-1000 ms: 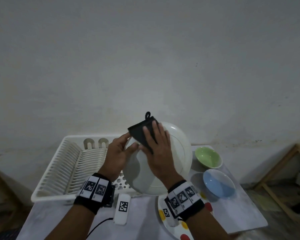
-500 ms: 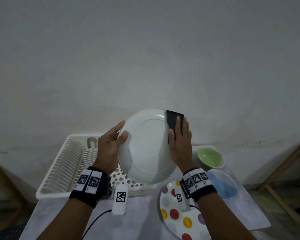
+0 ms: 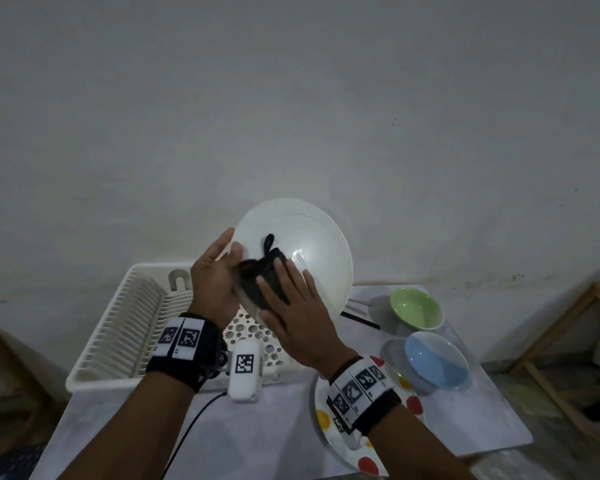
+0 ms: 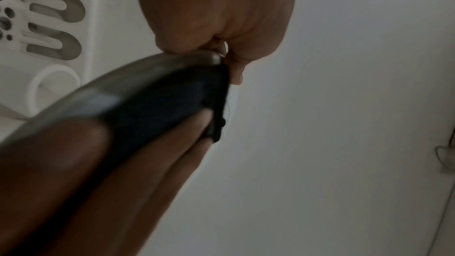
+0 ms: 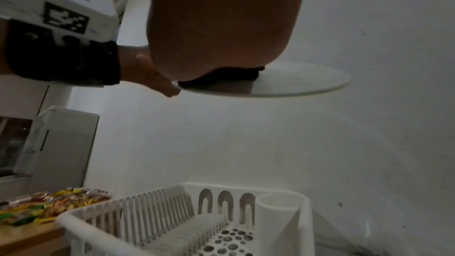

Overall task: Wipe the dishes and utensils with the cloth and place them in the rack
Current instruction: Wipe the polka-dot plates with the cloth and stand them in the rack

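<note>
A white dish rack sits at the left of the tabletop, against the wall, with its slotted part to the left and a perforated floor to the right; in the right wrist view a white cup-shaped holder stands in its corner. The left hand is raised above the rack, its grip pinching the left edge of a white plate, thumb on the near face and fingers behind. The plate is held up in the air, tilted with its face toward the person, above the rack's right end. The right hand lies on the plate's lower left face with fingers straight and spread, pressing a dark cloth flat against it; the cloth's small loop sticks up beside the left thumb. Below the right wrist a plate with coloured dots lies on the tabletop. Farther right stand a green bowl and, nearer, a blue bowl, just beside each other. Thin dark sticks lie between the white plate and the green bowl.
</note>
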The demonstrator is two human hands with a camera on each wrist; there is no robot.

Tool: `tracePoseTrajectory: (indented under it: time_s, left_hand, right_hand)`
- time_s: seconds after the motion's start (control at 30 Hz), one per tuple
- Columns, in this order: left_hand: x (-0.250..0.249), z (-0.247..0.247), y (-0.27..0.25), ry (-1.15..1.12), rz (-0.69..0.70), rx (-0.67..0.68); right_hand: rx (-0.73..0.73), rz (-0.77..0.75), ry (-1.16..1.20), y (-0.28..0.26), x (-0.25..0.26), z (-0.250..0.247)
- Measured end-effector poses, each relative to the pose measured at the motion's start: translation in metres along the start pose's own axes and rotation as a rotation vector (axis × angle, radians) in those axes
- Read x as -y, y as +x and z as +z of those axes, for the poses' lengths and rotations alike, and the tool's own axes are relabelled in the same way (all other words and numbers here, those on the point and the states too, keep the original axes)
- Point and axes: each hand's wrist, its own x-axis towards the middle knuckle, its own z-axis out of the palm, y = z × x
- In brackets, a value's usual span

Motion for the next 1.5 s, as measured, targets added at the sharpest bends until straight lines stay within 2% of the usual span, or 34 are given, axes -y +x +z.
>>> tracePoseTrajectory:
  time_s: [0.1, 0.33, 0.43, 0.57, 0.73, 0.83, 1.0, 1.2, 1.37, 1.5]
  left_hand:
    - [-0.012, -0.006, 0.003, -0.013, 0.039, -0.006]
    - [-0.008, -0.020, -0.011, -0.005, 0.016, -0.001]
    - [0.001, -0.021, -0.018, -0.011, 0.016, -0.021]
    - [0.010, -0.017, -0.024, -0.051, 0.019, -0.042]
    - [0.018, -0.017, -0.018, -0.110, -0.019, -0.122]
    - [0.021, -0.012, -0.017, -0.128, -0.029, -0.163]
    - [0.018, -0.008, -0.017, -0.153, -0.049, -0.207]
    - [0.009, -0.007, -0.021, -0.086, -0.034, -0.228]
    - [-0.006, -0.012, -0.019, 0.009, -0.015, -0.182]
    - [-0.019, -0.017, -0.010, 0.137, 0.061, -0.165]
  right_hand:
    - [0.022, -0.029, -0.017, -0.016, -0.010, 0.003]
    - [-0.042, 0.341, 0.163, -0.011, -0.068, -0.001]
    - [-0.133, 0.437, 0.275, -0.012, -0.085, 0.003]
    - [-0.199, 0.505, 0.321, -0.036, -0.069, 0.019]
    - [-0.255, 0.384, 0.266, -0.060, -0.022, 0.032]
    - [-0.230, 0.275, 0.202, -0.059, -0.002, 0.036]
    - [-0.149, 0.156, 0.143, -0.044, -0.001, 0.033]
    - [-0.145, 0.059, 0.165, -0.034, 0.000, 0.030]
    - [-0.278, -0.042, 0.163, -0.020, 0.011, 0.022]
    - [-0.435, -0.085, 0.205, 0.001, 0.015, 0.007]
